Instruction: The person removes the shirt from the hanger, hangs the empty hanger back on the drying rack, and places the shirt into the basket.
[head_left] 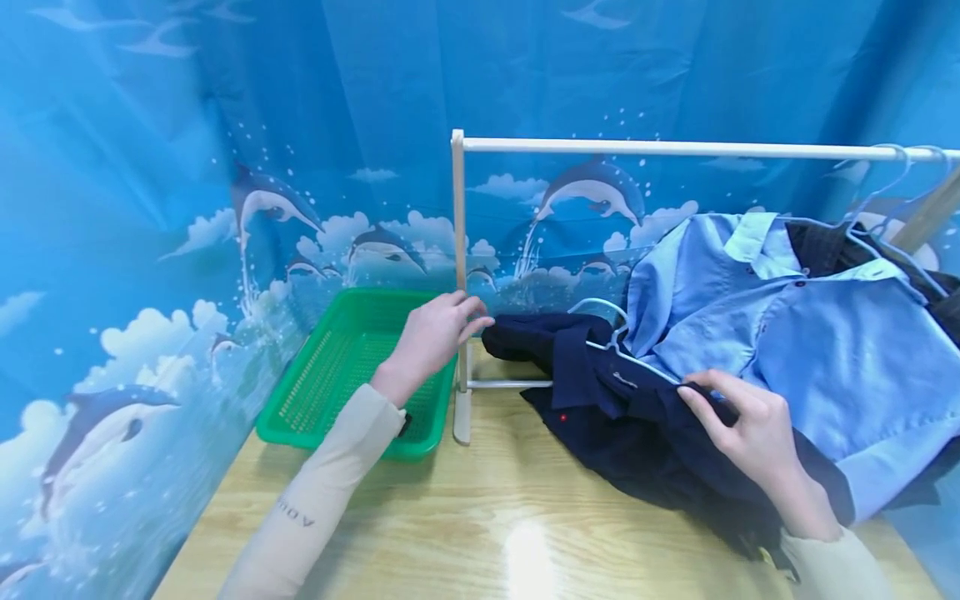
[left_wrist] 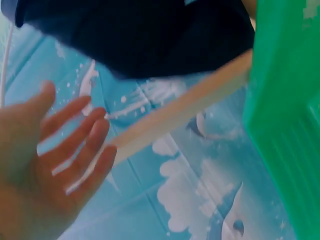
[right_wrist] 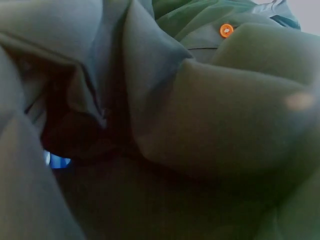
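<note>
A dark navy shirt [head_left: 645, 417] with a collar hangs low over the table, a light blue hanger [head_left: 645, 364] partly inside it. My right hand [head_left: 750, 425] pinches the shirt's shoulder together with the hanger's end between thumb and fingers. Folds of the shirt [right_wrist: 215, 115] fill the right wrist view, hiding that hand; an orange button [right_wrist: 226, 30] shows near the top. My left hand [head_left: 438, 329] is by the rack's wooden post, fingertips close to the shirt's other shoulder. In the left wrist view the left hand [left_wrist: 55, 155] has its fingers spread loosely, holding nothing.
A green plastic basket [head_left: 360, 333] stands left of the rack's post [head_left: 461, 250]. The rack's white rail [head_left: 675, 149] runs above the shirt. On its right side hang a light blue shirt [head_left: 847, 350] and a dark garment [head_left: 813, 247]. A wooden table [head_left: 450, 517] lies beneath; a dolphin-print curtain surrounds it.
</note>
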